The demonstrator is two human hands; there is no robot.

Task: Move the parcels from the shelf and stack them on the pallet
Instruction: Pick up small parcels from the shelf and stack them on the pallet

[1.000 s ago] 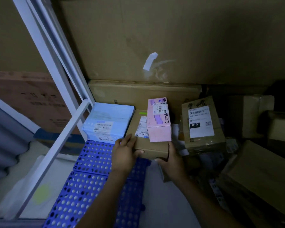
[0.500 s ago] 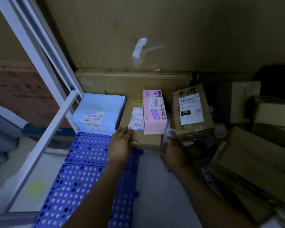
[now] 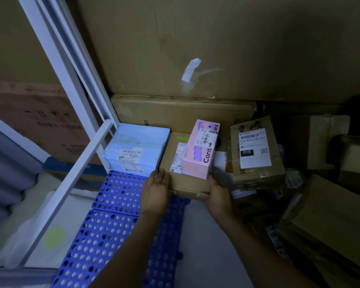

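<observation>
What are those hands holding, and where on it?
The brown box under the pink box, by its two near corners: left hand on one, right hand on the other.

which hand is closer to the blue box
Left. The left hand grips the left front corner of the brown box, fingertips right by the blue box. The right hand grips the right front corner, farther off.
</observation>
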